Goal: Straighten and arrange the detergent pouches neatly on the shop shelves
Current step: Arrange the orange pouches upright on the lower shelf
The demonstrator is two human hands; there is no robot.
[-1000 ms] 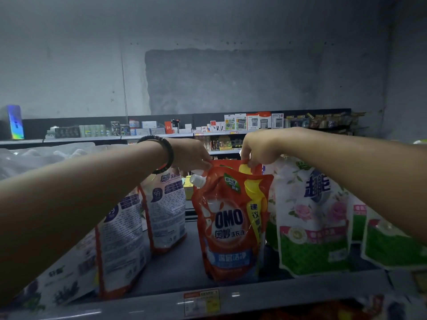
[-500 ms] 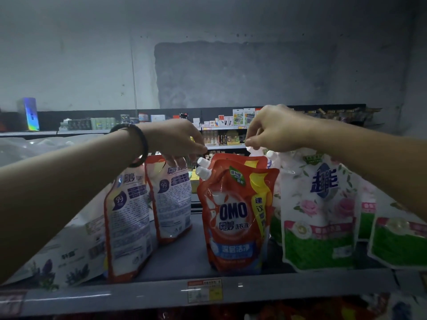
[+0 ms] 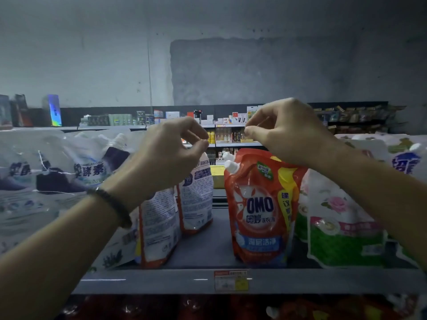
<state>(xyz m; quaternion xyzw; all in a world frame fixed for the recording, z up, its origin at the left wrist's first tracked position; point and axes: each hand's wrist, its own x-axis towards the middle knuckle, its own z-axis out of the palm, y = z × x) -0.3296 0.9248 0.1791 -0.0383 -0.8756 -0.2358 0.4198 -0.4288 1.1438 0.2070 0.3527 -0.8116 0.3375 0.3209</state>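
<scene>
A red OMO detergent pouch (image 3: 258, 209) stands upright on the grey shelf (image 3: 208, 279), a second red one close behind it. My left hand (image 3: 171, 153), with a dark bracelet on the wrist, hovers above two white pouches (image 3: 196, 195) that show their backs. My right hand (image 3: 286, 130) hovers above the OMO pouch's top right corner. Both hands have loosely curled fingers and hold nothing. White-and-green rose-print pouches (image 3: 337, 227) stand to the right of the OMO pouch.
Clear-and-blue pouches (image 3: 57, 176) lean in a pile at the left. A price tag (image 3: 231, 280) sits on the shelf's front edge. More red pouches (image 3: 208, 308) fill the shelf below. A far aisle shelf (image 3: 219, 125) holds small goods.
Both hands let go of the OMO pouch's top and rose above it. The pouch now stands on its own. The camera view has shifted closer and lower.
</scene>
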